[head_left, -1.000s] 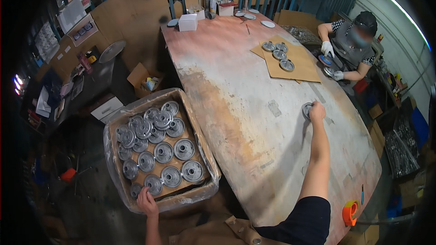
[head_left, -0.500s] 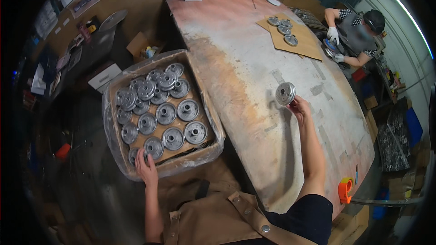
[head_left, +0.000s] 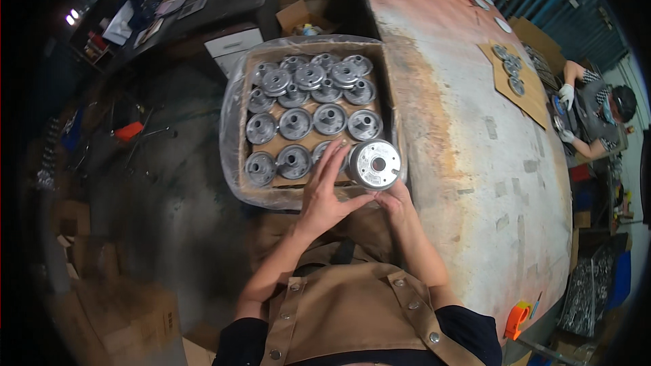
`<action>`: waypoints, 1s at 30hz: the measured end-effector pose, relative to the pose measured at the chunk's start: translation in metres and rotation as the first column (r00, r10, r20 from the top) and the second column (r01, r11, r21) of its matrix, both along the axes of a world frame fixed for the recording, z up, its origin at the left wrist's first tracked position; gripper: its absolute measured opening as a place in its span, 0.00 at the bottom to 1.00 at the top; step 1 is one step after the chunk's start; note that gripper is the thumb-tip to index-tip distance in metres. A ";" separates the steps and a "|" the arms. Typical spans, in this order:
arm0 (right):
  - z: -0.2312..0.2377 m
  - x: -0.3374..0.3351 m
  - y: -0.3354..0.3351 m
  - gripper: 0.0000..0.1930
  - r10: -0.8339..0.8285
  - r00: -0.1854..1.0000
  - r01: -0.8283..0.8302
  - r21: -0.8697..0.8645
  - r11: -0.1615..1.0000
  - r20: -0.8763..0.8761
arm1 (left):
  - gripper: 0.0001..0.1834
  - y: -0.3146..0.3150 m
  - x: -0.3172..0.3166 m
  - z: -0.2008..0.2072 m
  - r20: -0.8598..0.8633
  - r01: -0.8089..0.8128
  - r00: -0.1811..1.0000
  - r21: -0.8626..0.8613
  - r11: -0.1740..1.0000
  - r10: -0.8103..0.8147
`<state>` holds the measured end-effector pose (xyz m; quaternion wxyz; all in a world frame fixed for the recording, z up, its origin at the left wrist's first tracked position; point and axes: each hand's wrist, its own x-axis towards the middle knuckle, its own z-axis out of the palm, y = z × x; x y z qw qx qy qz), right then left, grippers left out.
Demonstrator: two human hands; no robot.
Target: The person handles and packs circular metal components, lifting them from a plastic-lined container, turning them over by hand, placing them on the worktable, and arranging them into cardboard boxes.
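Observation:
My right hand [head_left: 395, 200] holds a silver metal hub [head_left: 377, 165] from below, over the near right corner of the box. The hub's flat round face, with a centre hole and several small holes, is turned up. Just left of it is my left hand [head_left: 323, 196], open, fingers stretched and thumb apart, the thumb tip close to the right hand; whether it touches the hub I cannot tell. Beneath and beyond, a plastic-lined cardboard box [head_left: 234, 118] contains several similar hubs [head_left: 296, 123] on cardboard, the far ones stacked.
A large worn worktable [head_left: 468, 142] lies to the right, with more hubs on a cardboard sheet [head_left: 498, 81]. Beyond its far right edge sits a gloved co-worker [head_left: 597, 108] handling a part. An orange tape dispenser [head_left: 517, 320] rests near the table's near corner. A drawer cabinet [head_left: 234, 44] stands behind the box.
The right hand has brought its hub from over the table leftward to the box. My left hand has left the box's near left corner and come beside the hub. The view has turned left.

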<state>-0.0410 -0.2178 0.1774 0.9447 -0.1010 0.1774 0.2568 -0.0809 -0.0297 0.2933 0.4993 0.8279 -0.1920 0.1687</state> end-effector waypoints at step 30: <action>0.036 -0.043 0.049 0.16 0.221 0.967 -0.075 -0.684 0.725 0.128 | 0.55 0.051 -0.014 -0.011 0.034 -0.200 0.978 0.403 0.893 0.204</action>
